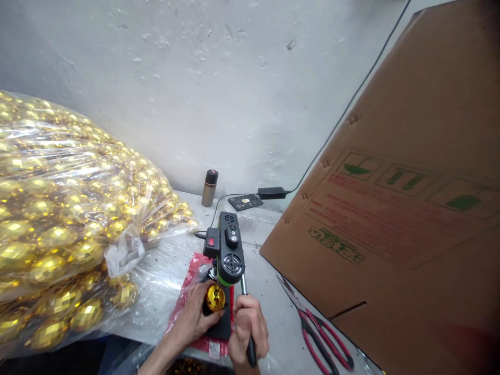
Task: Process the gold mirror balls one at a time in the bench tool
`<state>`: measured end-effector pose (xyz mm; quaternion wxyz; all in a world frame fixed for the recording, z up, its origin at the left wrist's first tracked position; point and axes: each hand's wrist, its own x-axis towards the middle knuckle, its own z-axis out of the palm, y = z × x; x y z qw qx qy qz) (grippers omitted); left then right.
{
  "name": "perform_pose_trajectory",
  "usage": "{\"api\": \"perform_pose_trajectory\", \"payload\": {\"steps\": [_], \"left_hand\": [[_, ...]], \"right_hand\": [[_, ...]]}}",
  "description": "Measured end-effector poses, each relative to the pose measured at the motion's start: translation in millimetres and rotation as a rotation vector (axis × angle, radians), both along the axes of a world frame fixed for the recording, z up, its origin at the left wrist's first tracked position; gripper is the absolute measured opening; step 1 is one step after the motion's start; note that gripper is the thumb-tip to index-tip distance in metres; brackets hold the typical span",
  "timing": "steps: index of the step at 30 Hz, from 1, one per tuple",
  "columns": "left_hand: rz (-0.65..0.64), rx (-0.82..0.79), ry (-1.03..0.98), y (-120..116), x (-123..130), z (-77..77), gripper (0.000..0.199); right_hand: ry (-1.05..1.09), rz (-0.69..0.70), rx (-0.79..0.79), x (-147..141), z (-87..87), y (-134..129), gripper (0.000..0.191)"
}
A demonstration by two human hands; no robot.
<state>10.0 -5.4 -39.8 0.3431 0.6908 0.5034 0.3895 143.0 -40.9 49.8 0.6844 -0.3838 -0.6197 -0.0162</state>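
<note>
A gold faceted ball [215, 298] sits between the thumb and fingers of my left hand [198, 308], on the dark base [220, 329] of a small black press machine [230, 250]. The machine's head, with round vents, stands just above and beside the ball. Its metal lever ends in a black handle [252, 351], and my right hand [248, 329] is wrapped around it. A red switch box [211, 242] is fixed to the machine's left side. Under the base lies a red plastic sheet [190, 278].
A large clear bag of gold balls [78, 208] fills the left side. Red-handled scissors [312, 328] lie to the right, beside a big cardboard box [383, 208]. Toward the wall are a bottle [210, 188], a phone-like dark slab [245, 202] and a power adapter [272, 193] with its cable.
</note>
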Motion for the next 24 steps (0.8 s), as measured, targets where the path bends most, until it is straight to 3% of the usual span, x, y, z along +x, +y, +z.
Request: {"api": "perform_pose_trajectory", "payload": {"steps": [13, 19, 24], "left_hand": [[-0.007, -0.002, -0.01, 0.9, -0.4, -2.0, 0.059], [0.001, 0.014, 0.014, 2.9, 1.1, -6.0, 0.059], [-0.008, 0.004, 0.022, 2.7, 2.9, -3.0, 0.058]], "right_hand": [[0.076, 0.022, -0.001, -4.5, -3.0, 1.5, 0.03], [0.001, -0.007, 0.021, -1.7, -7.5, 2.1, 0.031], [-0.106, -0.035, 0.053, 2.6, -21.0, 5.6, 0.032]]}}
